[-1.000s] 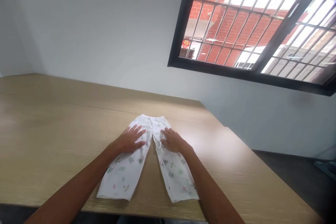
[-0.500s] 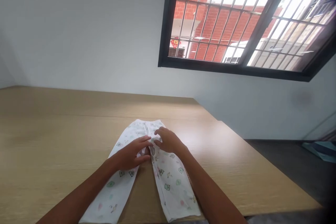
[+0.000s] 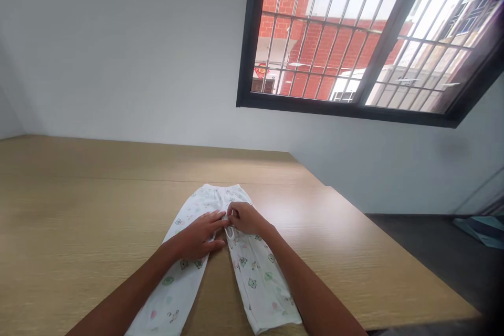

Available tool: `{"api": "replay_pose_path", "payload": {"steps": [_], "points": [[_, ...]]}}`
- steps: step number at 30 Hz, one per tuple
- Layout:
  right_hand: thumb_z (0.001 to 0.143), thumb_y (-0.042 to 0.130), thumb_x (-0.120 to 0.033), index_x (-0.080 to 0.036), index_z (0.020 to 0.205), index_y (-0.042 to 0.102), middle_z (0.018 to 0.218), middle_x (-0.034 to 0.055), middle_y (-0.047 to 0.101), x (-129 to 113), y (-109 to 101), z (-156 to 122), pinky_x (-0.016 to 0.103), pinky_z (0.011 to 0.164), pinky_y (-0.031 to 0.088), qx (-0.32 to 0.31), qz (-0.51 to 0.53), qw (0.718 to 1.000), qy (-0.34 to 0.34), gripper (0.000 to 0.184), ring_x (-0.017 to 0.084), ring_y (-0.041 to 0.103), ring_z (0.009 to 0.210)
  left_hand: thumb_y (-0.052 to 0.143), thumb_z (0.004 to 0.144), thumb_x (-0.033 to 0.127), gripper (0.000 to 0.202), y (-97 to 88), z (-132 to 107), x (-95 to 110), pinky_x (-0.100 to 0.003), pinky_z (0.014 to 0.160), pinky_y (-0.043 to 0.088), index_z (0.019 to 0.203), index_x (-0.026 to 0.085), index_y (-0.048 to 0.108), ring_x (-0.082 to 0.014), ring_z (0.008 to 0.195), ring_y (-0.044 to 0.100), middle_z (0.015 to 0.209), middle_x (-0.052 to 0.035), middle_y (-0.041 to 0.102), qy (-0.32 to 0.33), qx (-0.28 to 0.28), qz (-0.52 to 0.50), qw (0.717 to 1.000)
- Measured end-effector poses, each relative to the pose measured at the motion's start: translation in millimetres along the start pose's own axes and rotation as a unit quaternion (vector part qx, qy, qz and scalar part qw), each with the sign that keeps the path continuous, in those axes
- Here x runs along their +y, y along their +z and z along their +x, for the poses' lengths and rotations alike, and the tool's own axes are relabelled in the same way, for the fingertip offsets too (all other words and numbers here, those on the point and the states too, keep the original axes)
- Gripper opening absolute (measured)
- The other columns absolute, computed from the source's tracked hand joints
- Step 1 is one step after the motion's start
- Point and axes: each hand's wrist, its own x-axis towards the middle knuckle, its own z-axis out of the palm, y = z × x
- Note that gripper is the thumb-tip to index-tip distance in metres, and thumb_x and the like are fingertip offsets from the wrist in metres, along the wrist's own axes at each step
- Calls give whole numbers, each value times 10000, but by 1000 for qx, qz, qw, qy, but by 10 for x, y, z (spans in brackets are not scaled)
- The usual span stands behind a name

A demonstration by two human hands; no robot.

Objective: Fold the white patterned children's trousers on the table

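A pair of white pants (image 3: 264, 278) with small animal prints lies flat on the wooden table, waistband away from me and legs toward me. My left hand (image 3: 200, 235) rests on the left leg near the crotch, its fingers stretched out and the thumb apart. Against the crotch, my right hand (image 3: 246, 218) has its fingers curled in, thumb and fingertips together on the fabric. The two hands almost meet at the fingertips. A small fold of cloth shows just below the right hand's fingers.
The wooden table (image 3: 98, 220) reaches back to a grey-white wall (image 3: 118, 52). A barred window (image 3: 323, 37) with a dark frame is set in the wall at upper right. Beyond the table's right edge, a bluish-green item (image 3: 482, 231) lies on the dark floor.
My right hand has come down slightly toward the crotch, and its spread fingers have closed into a pinch on the fabric. The left hand has stayed nearly in place. The view has tilted slightly.
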Motion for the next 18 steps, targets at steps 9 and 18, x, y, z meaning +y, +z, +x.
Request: {"api": "replay_pose_path", "payload": {"steps": [9,18], "points": [[858,526,-117,-192,874,612,770,-1,616,-63,-6,-44,242,617,332,5,-47,999,-10,116,140,511,702,543,956,461,461,-65,79,-78,-470,1173,339,1376,272,557,-293,1413,380,1540,-71,414,-1,27,-88,996],[823,550,-95,-184,830,598,747,-14,583,24,41,-15,229,599,323,14,7,1000,1,102,121,486,667,419,947,700,527,-480,-1144,833,-403,743,587,1039,278,720,-241,855,692,951,-49,732,7,89,-207,974]]}}
